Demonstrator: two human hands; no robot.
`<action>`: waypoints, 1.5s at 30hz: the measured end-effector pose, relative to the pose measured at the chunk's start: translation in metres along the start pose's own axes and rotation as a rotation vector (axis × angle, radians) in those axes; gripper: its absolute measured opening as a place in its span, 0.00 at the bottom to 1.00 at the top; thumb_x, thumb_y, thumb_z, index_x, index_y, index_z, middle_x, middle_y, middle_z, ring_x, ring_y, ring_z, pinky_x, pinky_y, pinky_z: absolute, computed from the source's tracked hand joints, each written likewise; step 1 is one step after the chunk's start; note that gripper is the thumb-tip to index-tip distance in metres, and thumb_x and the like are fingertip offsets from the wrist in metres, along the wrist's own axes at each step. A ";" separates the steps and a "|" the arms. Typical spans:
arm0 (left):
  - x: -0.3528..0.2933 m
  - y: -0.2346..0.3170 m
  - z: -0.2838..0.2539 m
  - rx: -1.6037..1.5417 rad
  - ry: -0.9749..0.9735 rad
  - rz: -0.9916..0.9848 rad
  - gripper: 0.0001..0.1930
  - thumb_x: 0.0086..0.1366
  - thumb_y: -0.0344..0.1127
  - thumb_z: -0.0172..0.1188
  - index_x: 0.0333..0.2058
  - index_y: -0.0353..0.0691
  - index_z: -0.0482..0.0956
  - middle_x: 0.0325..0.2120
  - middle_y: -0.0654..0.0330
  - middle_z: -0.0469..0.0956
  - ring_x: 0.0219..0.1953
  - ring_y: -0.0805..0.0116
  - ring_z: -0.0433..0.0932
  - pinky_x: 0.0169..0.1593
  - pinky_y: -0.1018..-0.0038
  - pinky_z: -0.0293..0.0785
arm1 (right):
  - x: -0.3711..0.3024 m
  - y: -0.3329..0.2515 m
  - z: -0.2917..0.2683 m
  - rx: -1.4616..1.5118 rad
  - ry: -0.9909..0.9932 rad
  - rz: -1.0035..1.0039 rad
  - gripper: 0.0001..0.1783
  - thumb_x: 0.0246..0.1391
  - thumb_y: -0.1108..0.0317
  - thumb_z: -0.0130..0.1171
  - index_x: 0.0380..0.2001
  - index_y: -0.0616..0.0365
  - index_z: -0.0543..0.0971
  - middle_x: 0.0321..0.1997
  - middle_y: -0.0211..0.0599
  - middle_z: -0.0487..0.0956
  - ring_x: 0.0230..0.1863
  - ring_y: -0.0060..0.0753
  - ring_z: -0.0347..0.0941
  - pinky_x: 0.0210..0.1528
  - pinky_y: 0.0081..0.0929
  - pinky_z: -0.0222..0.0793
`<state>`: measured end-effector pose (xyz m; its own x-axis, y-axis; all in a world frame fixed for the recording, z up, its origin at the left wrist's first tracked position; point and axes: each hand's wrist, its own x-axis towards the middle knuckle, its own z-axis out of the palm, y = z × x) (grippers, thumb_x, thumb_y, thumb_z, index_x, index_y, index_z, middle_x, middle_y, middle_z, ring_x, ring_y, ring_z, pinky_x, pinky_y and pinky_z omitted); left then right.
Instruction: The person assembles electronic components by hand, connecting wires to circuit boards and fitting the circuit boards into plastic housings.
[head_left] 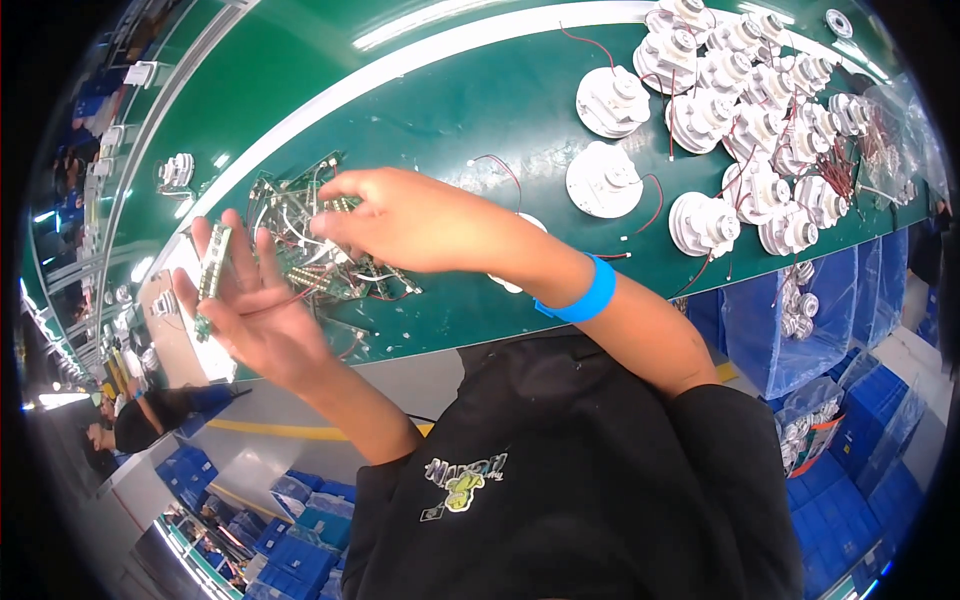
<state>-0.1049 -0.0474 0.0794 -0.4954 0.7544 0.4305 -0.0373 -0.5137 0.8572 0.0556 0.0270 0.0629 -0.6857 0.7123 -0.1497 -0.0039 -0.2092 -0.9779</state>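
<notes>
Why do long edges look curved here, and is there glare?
Head view: fisheye distortion bows the white strip along the green tabletop, and the corners go black; head view: a white streak glares on the glossy green surface beyond that strip.

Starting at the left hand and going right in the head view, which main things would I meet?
Green circuit strip in the left hand, pile of green circuit boards, blue wristband, cluster of white round parts, clear plastic.

**A Green Bench Above Grey Floor**

Over here a yellow line crosses the floor, blue bins stand stacked on both sides, a pale rail runs at left, and a light streak gleams on glossy green.
</notes>
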 end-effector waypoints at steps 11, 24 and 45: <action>-0.023 0.010 -0.011 0.319 -0.241 0.015 0.35 0.72 0.62 0.30 0.53 0.35 0.71 0.65 0.38 0.57 0.67 0.42 0.57 0.70 0.44 0.44 | -0.057 -0.008 -0.043 0.252 -0.089 0.280 0.18 0.62 0.58 0.56 0.34 0.65 0.82 0.22 0.34 0.79 0.19 0.18 0.72 0.22 0.14 0.66; -0.074 -0.002 0.005 -0.166 -0.862 -1.104 0.33 0.70 0.49 0.52 0.61 0.24 0.60 0.48 0.41 0.76 0.46 0.50 0.81 0.49 0.62 0.77 | -0.091 -0.010 -0.032 -0.183 -0.085 0.167 0.18 0.56 0.57 0.62 0.24 0.62 0.73 0.16 0.36 0.78 0.17 0.26 0.74 0.21 0.26 0.65; -0.078 -0.004 0.036 -0.292 -0.336 -1.001 0.25 0.73 0.41 0.40 0.60 0.26 0.61 0.45 0.44 0.74 0.33 0.59 0.80 0.23 0.68 0.82 | -0.090 0.012 -0.053 -0.735 0.388 -0.520 0.09 0.47 0.74 0.69 0.34 0.59 0.85 0.30 0.34 0.84 0.31 0.27 0.81 0.29 0.21 0.73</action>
<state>-0.0346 -0.0890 0.0525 0.1339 0.9344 -0.3302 -0.5170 0.3501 0.7811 0.1560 -0.0044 0.0573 -0.4397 0.7957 0.4166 0.3064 0.5689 -0.7632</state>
